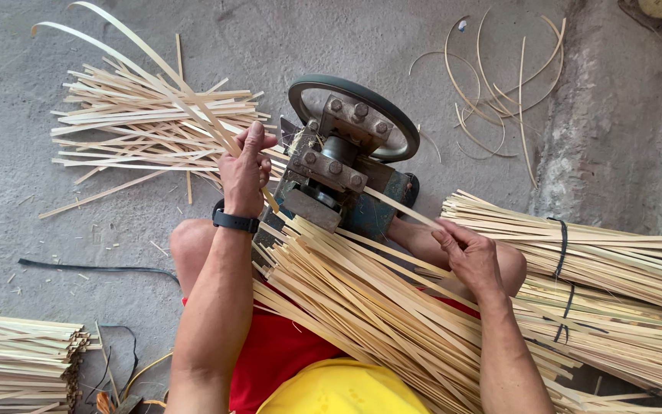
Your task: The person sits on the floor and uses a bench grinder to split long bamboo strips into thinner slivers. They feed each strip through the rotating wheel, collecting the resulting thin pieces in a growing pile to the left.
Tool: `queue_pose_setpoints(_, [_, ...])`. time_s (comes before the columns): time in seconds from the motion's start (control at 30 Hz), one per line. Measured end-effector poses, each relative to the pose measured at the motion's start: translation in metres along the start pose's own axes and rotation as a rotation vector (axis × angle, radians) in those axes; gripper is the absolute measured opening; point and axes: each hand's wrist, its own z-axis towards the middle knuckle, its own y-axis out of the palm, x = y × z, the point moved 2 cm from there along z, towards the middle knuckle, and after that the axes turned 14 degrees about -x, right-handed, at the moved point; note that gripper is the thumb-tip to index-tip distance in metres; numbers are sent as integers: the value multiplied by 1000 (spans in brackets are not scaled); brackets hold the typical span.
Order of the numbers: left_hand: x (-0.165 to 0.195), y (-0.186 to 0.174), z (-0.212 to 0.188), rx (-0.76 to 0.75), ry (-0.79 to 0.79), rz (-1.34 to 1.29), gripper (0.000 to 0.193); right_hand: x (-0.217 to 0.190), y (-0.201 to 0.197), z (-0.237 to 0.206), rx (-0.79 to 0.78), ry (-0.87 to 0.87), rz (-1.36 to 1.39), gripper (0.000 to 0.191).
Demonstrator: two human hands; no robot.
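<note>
A: How were the arms set?

B: The left arm ran straight up from six o'clock, a black wristband [234, 221] at the wrist. The left hand [245, 172] sat at about ten o'clock from the small metal machine [336, 165], knuckles up, fingers curled together and clamped on a thin bamboo strip [164, 70] that arced away toward eleven o'clock.

A: And the right?

B: The right forearm rose from five o'clock, bent inward. The right hand [469, 253] lay at four o'clock of the machine, thumb and fingertips pinched together on another flat strip [396, 205] that slanted up toward the machine's block.

A: Where was the stock?

B: A loose sheaf of strips [362, 307] lay across the lap, over red shorts [277, 353], fanning from the machine toward five o'clock. Split pieces [139, 123] were heaped on the concrete floor [55, 230] at ten o'clock. A tied bundle [614, 261] lay at three o'clock, another stack [17, 360] at eight o'clock.

A: Anything behind the machine?

B: A green hand wheel [354, 92] at twelve o'clock, and curled slivers [499, 100] at one o'clock.
</note>
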Motion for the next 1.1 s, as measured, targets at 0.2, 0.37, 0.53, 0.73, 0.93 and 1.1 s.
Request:
queue_pose_setpoints(0.2, [-6, -1, 3, 2, -23, -14, 35, 27, 8, -23, -368, 74, -157, 21])
queue_pose_setpoints(0.37, [-8, -4, 3, 11, -33, -11, 34, 25, -34, -40, -182, -80, -268, 16])
queue_pose_setpoints(0.53, [-10, -5, 4, 15, -37, -17, 33, 10, -79, -52, 16, -53, -126, 18])
queue_pose_setpoints(0.73, [-8, -4, 3, 7, -37, -1, 32, -16, -54, -30, 153, -147, -295, 17])
queue_pose_setpoints(0.93, [-6, -2, 1, 13, -43, 7, 32, -29, -4, -1, 107, -196, -160, 26])
queue_pose_setpoints(1.1, [-4, -4, 1, 36, -36, 21, 33, -4, -3, 3, -5, -103, -86, 29])
